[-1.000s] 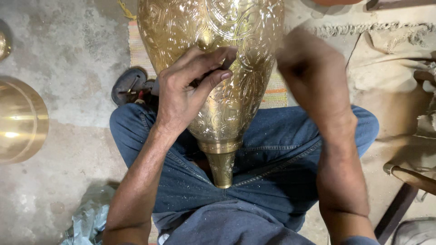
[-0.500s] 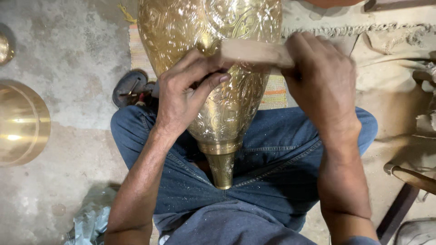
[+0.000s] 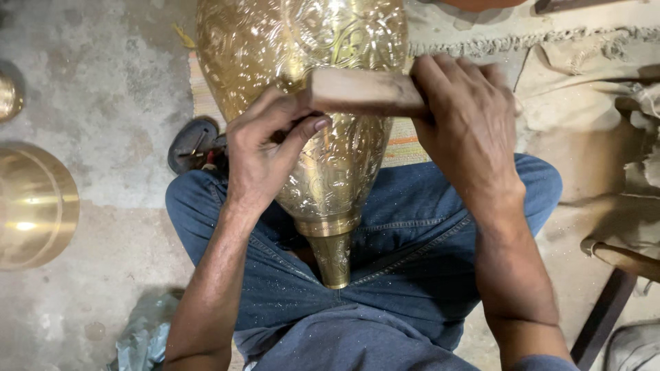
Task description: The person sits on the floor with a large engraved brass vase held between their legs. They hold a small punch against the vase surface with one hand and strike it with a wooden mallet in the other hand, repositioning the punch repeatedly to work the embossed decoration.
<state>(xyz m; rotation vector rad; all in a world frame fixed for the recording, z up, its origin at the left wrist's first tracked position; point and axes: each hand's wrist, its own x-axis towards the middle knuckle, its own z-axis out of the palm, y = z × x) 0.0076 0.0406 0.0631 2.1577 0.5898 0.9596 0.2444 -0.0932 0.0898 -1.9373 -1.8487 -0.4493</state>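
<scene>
Two hands on a brass vase (image 3: pixel 323 137)
Right hand (image 3: pixel 467 130), gripping a wooden block (image 3: pixel 364 93), has swung onto it; left hand (image 3: pixel 265 151) pinches closed; vase neck points toward the lap.

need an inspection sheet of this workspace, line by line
surface: bare grey concrete floor, stained; woven mat under the work.
job's things: engraved brass vessel lying across the person's lap, narrow neck toward the body; wooden mallet against it.
clutter: brass bowl at left, dark sandal, crumpled plastic, beige cloth at right.
grips: left hand pinches a small tool, mostly hidden, against the vessel; right hand grips the mallet.
cables: nothing seen.
surroundings: wooden leg at lower right.
</scene>
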